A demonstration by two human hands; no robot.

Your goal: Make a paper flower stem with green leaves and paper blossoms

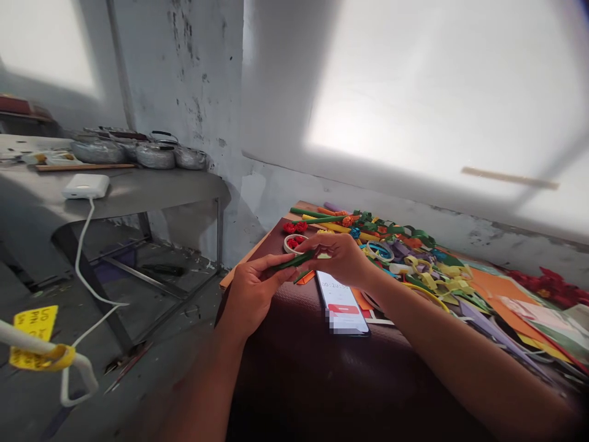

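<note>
My left hand (256, 290) pinches a narrow dark green paper piece (294, 261) between thumb and fingers, above the dark brown table top (294, 362). At the other end of the piece, my right hand (339, 259) has its fingers bent and closed on it. Whether the paper is folded or rolled is hard to make out. Just beyond the hands lie red paper flowers (295, 228) and a white tape ring (286, 244) with red paper inside it. A smartphone (350, 328) with a timer on its screen lies under my right wrist.
Paper strips and chains (418, 265) in several colours pile along the table's right side, near rolled paper sticks (317, 216). Orange sheets (497, 288) lie farther right. At left stands a grey table (184, 184) with wrapped pots (155, 156) and a white adapter (86, 185) with its cable.
</note>
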